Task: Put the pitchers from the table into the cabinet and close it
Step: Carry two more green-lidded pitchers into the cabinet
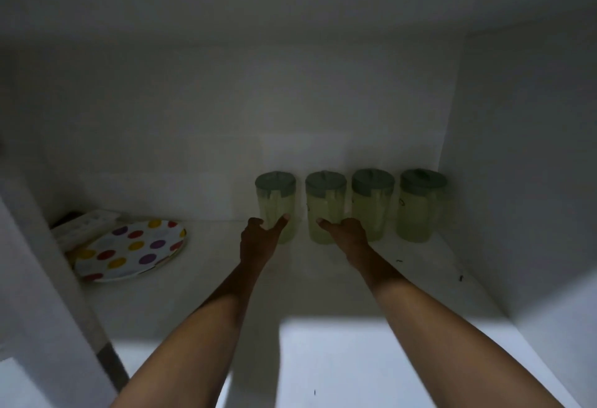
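Observation:
Several pale green pitchers with grey-green lids stand in a row at the back right of the white cabinet shelf [323, 281]. My left hand [258, 239] is low on the leftmost pitcher [275, 196], thumb on its front and fingers at its left side. My right hand [347, 236] is on the second pitcher [325, 204], with the thumb on its front and the fingers round its right side, next to the third pitcher [372, 201]. The fourth pitcher [420, 207] stands alone near the right wall. The interior is dim.
A white plate with coloured dots [132, 249] lies at the back left of the shelf, partly on a pale flat box [82, 223]. The cabinet's right wall [523, 181] and left wall [42, 262] close in the space. The front of the shelf is lit.

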